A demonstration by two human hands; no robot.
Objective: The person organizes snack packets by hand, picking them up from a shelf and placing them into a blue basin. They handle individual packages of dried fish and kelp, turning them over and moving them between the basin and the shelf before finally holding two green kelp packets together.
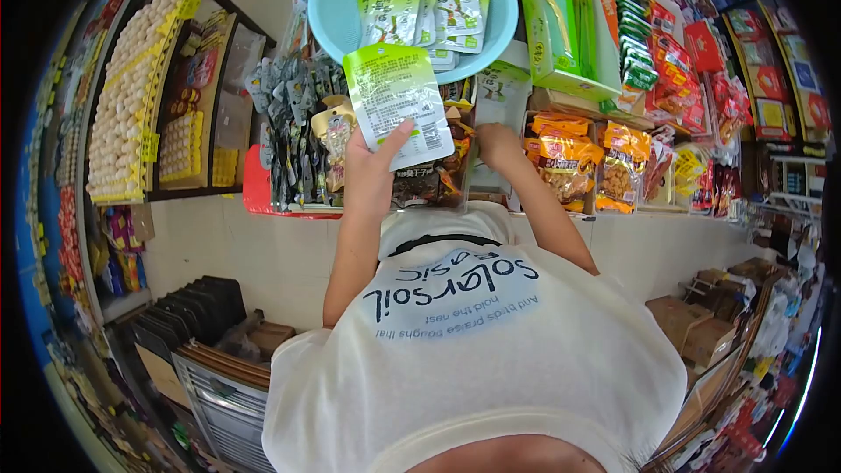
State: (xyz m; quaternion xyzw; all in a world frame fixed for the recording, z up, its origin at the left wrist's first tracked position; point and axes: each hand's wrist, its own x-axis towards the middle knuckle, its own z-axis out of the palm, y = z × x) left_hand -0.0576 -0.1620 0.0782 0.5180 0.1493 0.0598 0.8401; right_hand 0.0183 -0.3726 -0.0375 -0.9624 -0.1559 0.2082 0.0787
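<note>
Your left hand pinches a green-and-white printed pouch near its lower edge, thumb across the face towards you and the other fingers hidden behind it. The pouch is upright, its top green end away from you, with a block of small print and a barcode showing. It hangs in front of a light blue plastic basin, its top edge overlapping the near rim in your view. In the basin lie several green-and-white pouches, overlapping one another.

Your right hand is lower and to the right, fingers bent, reaching down between the snack boxes; its fingertips are hidden, so you cannot tell whether it grips anything. Just beyond it is a pale bin with a green print showing inside.

Right of that hand, orange snack bags stand in boxes, and a bright green carton sits farther back. Just below your pouch lie dark brown packets. On the left are a gold-topped pouch, next to your left hand, and a crowd of dark pouches. Farther left, eggs fill a slanted rack.
</note>
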